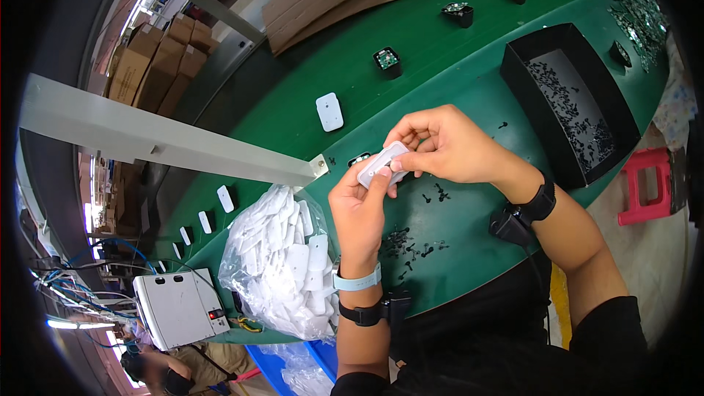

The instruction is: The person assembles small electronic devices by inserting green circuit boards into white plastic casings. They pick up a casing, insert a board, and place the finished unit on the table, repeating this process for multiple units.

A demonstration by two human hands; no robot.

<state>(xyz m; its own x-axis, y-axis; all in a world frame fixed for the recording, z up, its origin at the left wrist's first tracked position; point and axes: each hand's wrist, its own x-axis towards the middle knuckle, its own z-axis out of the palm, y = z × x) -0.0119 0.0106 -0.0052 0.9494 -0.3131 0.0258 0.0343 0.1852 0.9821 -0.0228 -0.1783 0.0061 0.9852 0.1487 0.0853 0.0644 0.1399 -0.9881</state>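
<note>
White plastic cover (383, 164) held above green tabletop (473, 242), between both hands. Left hand (359, 202) pinching lower end, thumb on face; right hand (456, 145) curled, thumb and fingers pinching right edge.

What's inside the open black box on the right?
The black box holds many small black pieces, grey bottom showing between; anything under thicker clumps is covered.

Sleeves (610, 334) and straps (543, 201) are black, wristband (357, 280) pale blue.

green workbench (469, 249), red stool (645, 158) (plastic-looking) on pale floor (634, 249), brown cartons (160, 59) stacked left.
</note>
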